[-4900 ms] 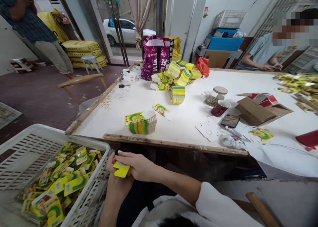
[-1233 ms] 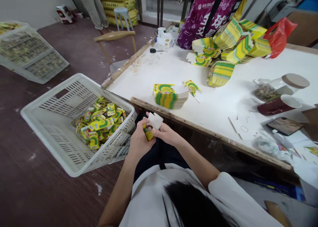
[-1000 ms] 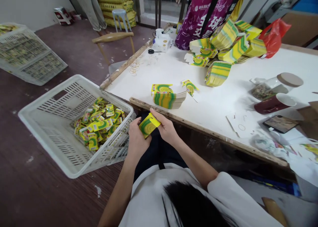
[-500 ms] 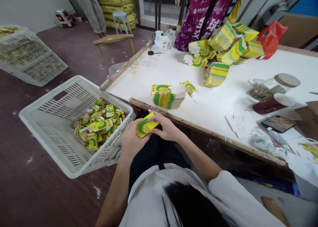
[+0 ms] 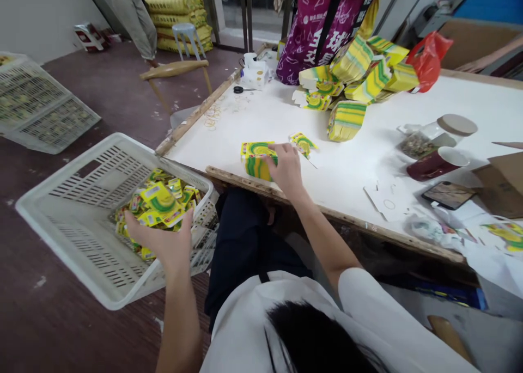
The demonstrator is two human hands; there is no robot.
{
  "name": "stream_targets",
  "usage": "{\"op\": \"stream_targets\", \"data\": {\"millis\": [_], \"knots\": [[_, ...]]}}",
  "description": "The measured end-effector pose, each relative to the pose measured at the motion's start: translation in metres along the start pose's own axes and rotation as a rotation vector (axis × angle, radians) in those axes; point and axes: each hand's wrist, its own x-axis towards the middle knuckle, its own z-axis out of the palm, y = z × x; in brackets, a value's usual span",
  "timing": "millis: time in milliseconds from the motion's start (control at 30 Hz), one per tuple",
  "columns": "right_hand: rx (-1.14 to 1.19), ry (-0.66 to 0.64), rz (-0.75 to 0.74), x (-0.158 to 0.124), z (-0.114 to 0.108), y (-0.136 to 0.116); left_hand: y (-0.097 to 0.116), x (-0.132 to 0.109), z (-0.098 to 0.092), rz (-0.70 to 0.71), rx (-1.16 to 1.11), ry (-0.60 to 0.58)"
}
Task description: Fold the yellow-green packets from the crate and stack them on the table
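My left hand (image 5: 163,241) is over the near side of the white plastic basket (image 5: 114,303), thumb and fingers spread apart. Just beyond its fingertips is a yellow-green small carton (image 5: 158,197), apparently loose in the air or on top of the heap of similar cartons (image 5: 192,194). On the table, my right hand (image 5: 288,169) has its fingers curled over the right end of a stack of flat yellow-green cartons (image 5: 256,167). The hand hides that end of the stack. A single flat carton (image 5: 304,142) lies just behind the hand.
More carton bundles (image 5: 347,120) are piled near a purple bag (image 5: 308,41) and a red plastic bag (image 5: 429,62). A glass jar (image 5: 425,139), a maroon mug (image 5: 431,165) and a phone (image 5: 449,194) lie at right. Scissors (image 5: 241,90) rest at the far left. Another person's legs (image 5: 133,22) show behind.
Both hands were together on a carton over my lap. The left has swung left to the basket and let go of the carton. The right has reached forward to the stack.
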Motion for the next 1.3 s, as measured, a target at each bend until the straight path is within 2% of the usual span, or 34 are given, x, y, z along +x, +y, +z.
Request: {"op": "stream_targets", "data": {"millis": [67,167,233,400,567,733,900,1000,1067,1133,1200,1233,1300], "knots": [[-0.187,-0.03,0.099,0.02,-0.001,0.01,-0.001,-0.004,0.002,-0.026,-0.003,0.033],[-0.3,-0.176,0.155,0.031,0.005,0.016,0.003,-0.017,0.014,-0.147,-0.076,-0.087],[-0.314,-0.219,0.153,0.032,0.008,0.017,0.005,-0.025,0.022,-0.182,-0.124,-0.162],[-0.341,-0.259,0.171,0.039,0.008,0.016,0.009,-0.03,0.028,-0.174,-0.227,-0.28],[-0.345,-0.285,0.176,0.05,0.007,0.018,0.011,-0.033,0.03,-0.227,-0.297,-0.328],[-0.319,-0.28,0.189,0.048,0.006,0.016,0.009,-0.038,0.037,-0.27,-0.359,-0.374],[-0.26,-0.267,0.167,0.046,-0.003,0.014,0.009,-0.042,0.047,-0.294,-0.425,-0.469],[-0.135,-0.16,0.095,0.03,-0.009,0.005,0.012,-0.044,0.057,-0.327,-0.512,-0.559],[0.002,-0.122,0.021,0.008,-0.009,-0.007,0.017,-0.044,0.064,-0.346,-0.628,-0.586],[0.17,-0.23,-0.07,-0.024,-0.003,-0.023,0.026,-0.042,0.07,-0.381,-0.81,-0.532],[0.414,-0.487,-0.139,-0.058,0.006,-0.039,0.037,-0.039,0.072,-0.441,-1.001,-0.401],[0.566,-0.588,-0.118,-0.073,0.013,-0.046,0.043,-0.037,0.072,-0.477,-1.072,-0.318],[0.825,-0.638,-0.001,-0.097,0.024,-0.058,0.053,-0.033,0.068,-0.523,-1.171,-0.165]]}}
